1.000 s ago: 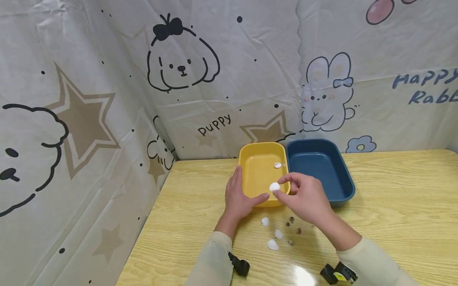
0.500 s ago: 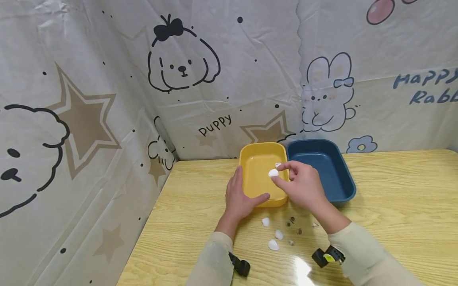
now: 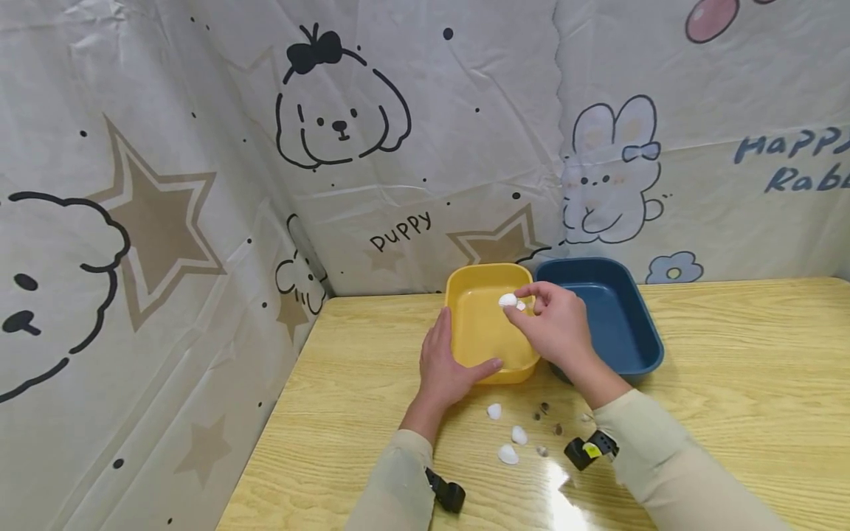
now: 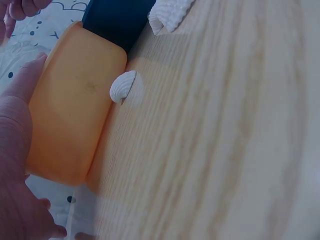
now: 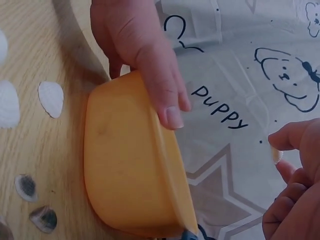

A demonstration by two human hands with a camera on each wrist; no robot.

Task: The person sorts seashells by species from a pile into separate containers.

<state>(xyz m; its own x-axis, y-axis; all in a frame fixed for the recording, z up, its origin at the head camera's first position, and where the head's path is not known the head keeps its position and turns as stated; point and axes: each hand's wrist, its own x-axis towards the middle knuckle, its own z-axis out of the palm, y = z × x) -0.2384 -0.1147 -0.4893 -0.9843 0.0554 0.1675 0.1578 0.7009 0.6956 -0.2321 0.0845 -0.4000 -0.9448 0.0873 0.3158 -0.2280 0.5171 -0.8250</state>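
Between thumb and index finger, my right hand (image 3: 559,323) pinches a white ribbed seashell (image 3: 508,300) above the yellow container (image 3: 508,375). Part of another white shell (image 3: 521,305) shows behind it, inside the container. My left hand (image 3: 449,369) rests against the container's near left corner, fingers straight along the left wall and thumb over the front rim. On the table in front lie white shells, one (image 3: 494,411) nearest the container, others (image 3: 519,435) (image 3: 508,454) closer to me. In the right wrist view, the pinched shell (image 5: 276,154) shows edge-on.
A dark blue container (image 3: 614,324) stands right beside the yellow one, partly behind my right hand. Several small dark shells (image 3: 557,429) lie on the wooden table (image 3: 744,383), right of the white ones. A printed cloth (image 3: 398,96) hangs behind and at the left.
My right hand has carried the pinched shell away from me, from the yellow container's near side to over its far half. My left hand has stayed in place.
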